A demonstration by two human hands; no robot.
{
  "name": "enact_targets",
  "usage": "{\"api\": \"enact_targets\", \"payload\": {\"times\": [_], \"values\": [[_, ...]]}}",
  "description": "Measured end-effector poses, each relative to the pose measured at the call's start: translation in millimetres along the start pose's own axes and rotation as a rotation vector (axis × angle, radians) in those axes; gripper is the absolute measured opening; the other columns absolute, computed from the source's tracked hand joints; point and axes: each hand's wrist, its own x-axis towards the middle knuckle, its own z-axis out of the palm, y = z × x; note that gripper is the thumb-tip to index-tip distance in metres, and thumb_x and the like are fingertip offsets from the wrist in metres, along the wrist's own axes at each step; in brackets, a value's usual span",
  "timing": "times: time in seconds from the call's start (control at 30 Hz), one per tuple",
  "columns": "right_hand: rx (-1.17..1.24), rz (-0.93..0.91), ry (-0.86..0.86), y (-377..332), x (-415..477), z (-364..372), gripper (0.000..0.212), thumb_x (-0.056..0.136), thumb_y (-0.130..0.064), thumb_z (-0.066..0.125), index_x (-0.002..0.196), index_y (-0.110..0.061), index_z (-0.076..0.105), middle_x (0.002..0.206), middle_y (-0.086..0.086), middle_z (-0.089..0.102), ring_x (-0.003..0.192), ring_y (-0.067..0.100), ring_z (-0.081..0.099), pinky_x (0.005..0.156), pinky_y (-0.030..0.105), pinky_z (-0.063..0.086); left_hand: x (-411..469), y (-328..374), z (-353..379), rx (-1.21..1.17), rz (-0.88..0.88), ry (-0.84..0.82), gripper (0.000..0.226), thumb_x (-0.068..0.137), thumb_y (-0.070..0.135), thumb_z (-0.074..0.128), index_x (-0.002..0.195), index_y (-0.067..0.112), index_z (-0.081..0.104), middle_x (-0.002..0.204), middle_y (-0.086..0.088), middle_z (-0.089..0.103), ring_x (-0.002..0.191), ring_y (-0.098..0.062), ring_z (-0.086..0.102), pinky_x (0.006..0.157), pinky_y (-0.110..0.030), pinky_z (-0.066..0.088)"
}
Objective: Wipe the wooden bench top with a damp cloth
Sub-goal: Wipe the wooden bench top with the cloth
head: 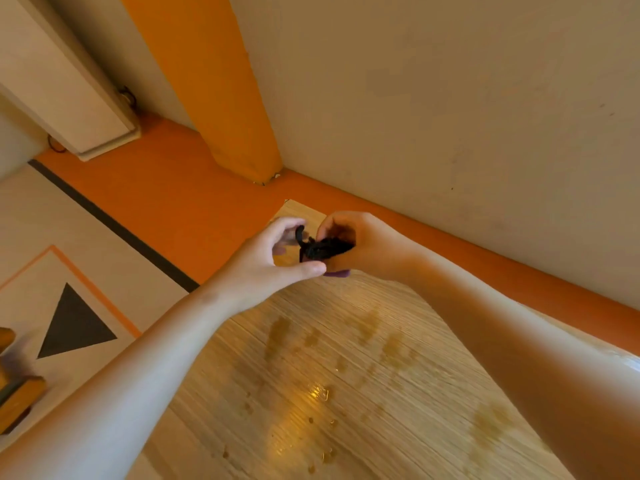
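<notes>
From the head camera, both forearms reach out over the wooden bench top point(346, 393), and the hands meet above its far end. Between them is the cloth point(320, 249), a small dark bundle, bunched up and held clear of the surface. The right hand point(367, 247) has the bulk of it: its grip is closed round the wad, fingers curled over the top. The left hand point(273, 261) has a narrow grip, with the fingertips pinching a loose dark tail of the cloth and the thumb stretched out beneath the bundle. A small purple edge shows just under the hands; whether it belongs to the cloth I cannot tell.

The relation that matters is this: the wet patches point(394, 348) and scattered droplets lie on the surface well back toward the person, below and nearer than the cloth. The surface's long axis runs from the person out to the far corner by the orange skirting point(485, 268) and the pale wall point(450, 98). The wiping stroke would therefore likely come down and draw back along the grain. The right hand, holding most of the cloth, looks better placed to press it down, provided the left lets go of the tail.

An orange pillar point(214, 81) stands in the corner, and a black triangle point(74, 323) marks the floor to the left.
</notes>
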Motion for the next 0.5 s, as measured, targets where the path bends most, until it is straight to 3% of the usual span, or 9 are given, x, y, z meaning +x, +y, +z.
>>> {"api": "enact_targets", "payload": {"times": [0.07,0.13,0.2,0.27,0.37,0.43,0.5], "values": [[-0.074,-0.036,-0.007,-7,-8,5,0.036,0.071,-0.009,0.077,0.094,-0.019,0.052,0.084,-0.003,0.063,0.066,0.005,0.057,0.057,0.02,0.048,-2,7,0,0.098,0.003,-0.058,0.062,0.072,0.045,0.077,0.127,0.039,0.049,0.124,0.016,0.057,0.118,-0.005,0.052,0.098,-0.029,0.041],[-0.129,-0.084,0.003,-10,-17,9,0.043,0.07,-0.013,0.08,0.095,-0.021,0.046,0.089,0.001,0.062,0.073,0.013,0.059,0.058,0.028,0.051,-5,15,-1,0.203,0.035,-0.104,0.05,0.073,0.041,0.079,0.116,0.04,0.054,0.107,0.015,0.066,0.105,-0.001,0.059,0.091,-0.027,0.048],[-0.138,-0.114,0.022,-9,-19,15,0.048,0.068,-0.019,0.083,0.098,-0.022,0.046,0.097,0.001,0.06,0.085,0.016,0.062,0.066,0.033,0.055,-5,17,-3,0.257,0.05,-0.103,0.043,0.075,0.039,0.078,0.112,0.039,0.056,0.095,0.012,0.069,0.094,-0.002,0.063,0.085,-0.028,0.05],[-0.107,-0.11,0.048,-3,-14,18,0.051,0.068,-0.019,0.083,0.104,-0.024,0.048,0.106,-0.004,0.056,0.097,0.012,0.058,0.076,0.027,0.054,-2,10,-6,0.301,0.065,-0.073,0.033,0.08,0.036,0.074,0.109,0.039,0.059,0.093,0.013,0.068,0.091,-0.002,0.062,0.081,-0.027,0.05],[-0.255,-0.054,0.138,14,0,18,0.054,0.075,-0.029,0.077,0.12,-0.027,0.048,0.121,-0.005,0.05,0.114,0.012,0.043,0.093,0.02,0.039,4,-8,-15,0.387,0.085,0.001,0.019,0.084,0.027,0.07,0.098,0.034,0.06,0.088,0.016,0.064,0.079,0.005,0.059,0.061,-0.013,0.044],[-0.408,0.047,0.263,30,12,18,0.049,0.084,-0.033,0.067,0.127,-0.023,0.047,0.127,0.0,0.047,0.12,0.02,0.037,0.099,0.03,0.035,15,-22,-29,0.365,0.061,0.082,0.021,0.081,0.019,0.071,0.092,0.028,0.055,0.087,0.012,0.063,0.077,0.0,0.059,0.059,-0.019,0.045],[-0.523,0.151,0.354,45,21,23,0.046,0.092,-0.032,0.055,0.133,-0.017,0.043,0.134,0.004,0.044,0.127,0.025,0.033,0.103,0.037,0.035,30,-34,-44,0.375,0.035,0.161,0.024,0.078,0.014,0.07,0.09,0.021,0.05,0.087,0.004,0.061,0.08,-0.013,0.061,0.063,-0.034,0.047]]}}
